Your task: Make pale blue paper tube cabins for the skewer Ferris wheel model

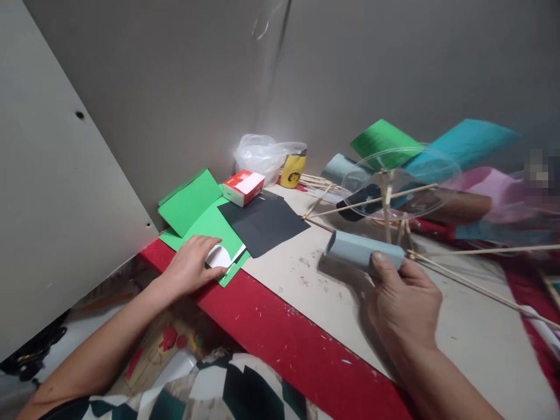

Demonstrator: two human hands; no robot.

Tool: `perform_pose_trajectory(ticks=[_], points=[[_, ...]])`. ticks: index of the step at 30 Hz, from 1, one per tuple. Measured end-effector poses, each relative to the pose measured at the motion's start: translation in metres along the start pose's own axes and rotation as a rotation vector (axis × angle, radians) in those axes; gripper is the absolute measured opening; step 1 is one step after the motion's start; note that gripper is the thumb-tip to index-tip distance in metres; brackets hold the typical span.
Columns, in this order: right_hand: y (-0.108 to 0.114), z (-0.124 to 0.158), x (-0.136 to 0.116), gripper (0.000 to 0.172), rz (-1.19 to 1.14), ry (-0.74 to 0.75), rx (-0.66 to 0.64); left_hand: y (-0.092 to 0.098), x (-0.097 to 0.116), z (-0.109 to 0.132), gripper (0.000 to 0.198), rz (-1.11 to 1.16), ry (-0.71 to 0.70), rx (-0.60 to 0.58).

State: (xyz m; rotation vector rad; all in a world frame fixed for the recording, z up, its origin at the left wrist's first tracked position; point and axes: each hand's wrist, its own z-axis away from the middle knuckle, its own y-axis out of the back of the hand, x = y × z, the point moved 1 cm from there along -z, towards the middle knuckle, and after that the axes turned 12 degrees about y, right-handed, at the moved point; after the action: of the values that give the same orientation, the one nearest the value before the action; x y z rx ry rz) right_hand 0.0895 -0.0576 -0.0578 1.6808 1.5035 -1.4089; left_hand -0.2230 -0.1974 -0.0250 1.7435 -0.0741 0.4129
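My right hand (405, 291) is closed on a light blue-grey paper tube (361, 248), thumb on top, and holds it above the table. My left hand (192, 262) rests at the table's left edge, fingers and thumb curled around a white rounded piece (219, 256) lying on green paper. What exactly that white piece is, I cannot make out. Green sheets (188, 204) lie beyond the left hand, one folded up. A black sheet (265, 224) lies to their right. Behind the tube stands a frame of thin wooden sticks (385, 204) with a clear plastic disc (359, 169).
A red and white box (243, 186), a yellow container (293, 169) and a white plastic bag (258, 154) stand by the grey wall. Coloured paper tubes, including a pink one (490, 186), lie at the right, blurred. The pale tabletop (306, 286) has a red border.
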Motion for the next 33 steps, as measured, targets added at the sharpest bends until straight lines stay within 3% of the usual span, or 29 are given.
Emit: perform_pose_trajectory(ticks=[4,7,11,16,20,25,30,33], points=[[0.002,0.000,0.000,0.025,0.035,0.007,-0.018,-0.008,-0.008,0.000,0.050,0.037,0.021,-0.039],[0.000,0.000,-0.004,0.026,0.030,0.012,-0.022,-0.001,0.005,-0.003,0.047,0.155,0.024,-0.044],[-0.006,0.000,-0.016,0.029,-0.032,-0.032,-0.064,0.013,0.052,-0.019,0.035,0.551,-0.033,-0.105],[-0.009,0.000,-0.036,0.030,-0.024,0.016,-0.221,0.011,0.125,-0.057,0.032,1.138,-0.038,-0.444],[-0.006,-0.003,-0.044,0.028,-0.003,0.055,-0.294,-0.004,0.161,-0.079,0.042,1.436,0.057,-0.632],[0.000,-0.018,-0.047,0.024,-0.039,0.106,-0.252,-0.024,0.178,-0.090,0.047,1.538,0.136,-0.585],[0.002,-0.025,-0.046,0.021,-0.025,0.101,-0.242,-0.039,0.191,-0.094,0.047,1.485,0.122,-0.709],[0.004,-0.023,-0.037,0.020,-0.011,0.064,-0.226,-0.051,0.193,-0.095,0.043,1.492,0.103,-0.725]])
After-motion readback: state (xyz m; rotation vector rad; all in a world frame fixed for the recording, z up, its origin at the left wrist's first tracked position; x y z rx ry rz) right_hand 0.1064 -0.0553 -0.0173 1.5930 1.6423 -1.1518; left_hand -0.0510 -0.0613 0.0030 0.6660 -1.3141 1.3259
